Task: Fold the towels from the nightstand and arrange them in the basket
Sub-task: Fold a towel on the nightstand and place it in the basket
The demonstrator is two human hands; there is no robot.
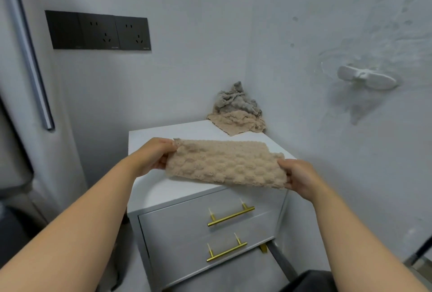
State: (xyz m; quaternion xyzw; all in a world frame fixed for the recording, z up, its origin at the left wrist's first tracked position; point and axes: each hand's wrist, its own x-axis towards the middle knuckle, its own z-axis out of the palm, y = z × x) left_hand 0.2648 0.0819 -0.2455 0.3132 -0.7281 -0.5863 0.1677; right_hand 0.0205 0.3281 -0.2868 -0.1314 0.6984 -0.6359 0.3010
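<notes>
Both arms outstretched, left hand (153,156) and right hand (301,178) pinch the beige towel's (224,165) ends above the nightstand (152,195).

Crumpled towels (236,114) are blocking the nightstand's (168,129) far right corner; the held towel (224,165) is spanning its near side; far left is lying bare.

Your left hand (153,155) and right hand (298,178) pinch opposite ends of a folded beige towel (225,164) above the nightstand (163,188). Crumpled grey towel (236,101) on crumpled beige towel (238,122), rear corner.
</notes>
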